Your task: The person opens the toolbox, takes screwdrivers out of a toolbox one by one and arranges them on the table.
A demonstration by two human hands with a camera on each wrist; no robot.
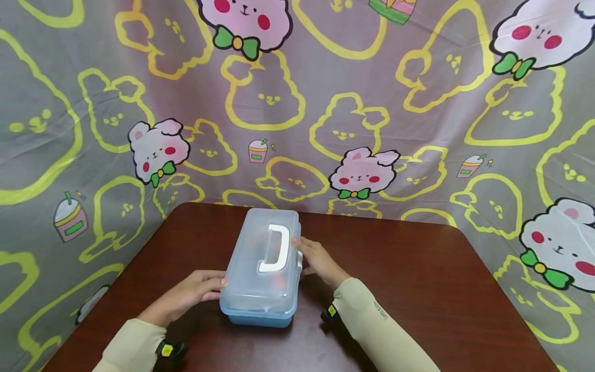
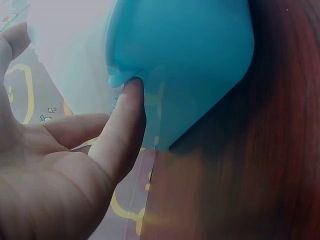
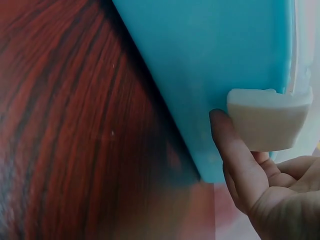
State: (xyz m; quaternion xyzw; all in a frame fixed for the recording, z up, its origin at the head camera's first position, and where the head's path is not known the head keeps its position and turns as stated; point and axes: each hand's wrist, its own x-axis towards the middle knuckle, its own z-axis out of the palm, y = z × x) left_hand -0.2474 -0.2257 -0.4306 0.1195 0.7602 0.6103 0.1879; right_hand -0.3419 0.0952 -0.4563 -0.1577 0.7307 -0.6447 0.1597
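A storage box (image 1: 260, 258) with a frosted lid, a blue base (image 1: 260, 319) and a white carry handle (image 1: 281, 248) stands lengthwise on the table. My left hand (image 1: 195, 290) touches its near left side. In the left wrist view, one fingertip (image 2: 132, 86) meets the blue rim at a corner. My right hand (image 1: 321, 261) is at the right long side, with one finger on the lid's edge. Beside a white latch (image 3: 270, 119) in the right wrist view, a fingertip (image 3: 220, 120) touches the blue wall; other fingers are partly hidden behind the latch. The lid is down.
The dark red-brown table (image 1: 395, 289) extends on both sides of the box. Behind and beside it hangs a grey cloth (image 1: 297, 77) printed with cartoon rabbits and drink cups. Black bands with yellow marks sit at both wrists. Faint reddish shapes show through the lid.
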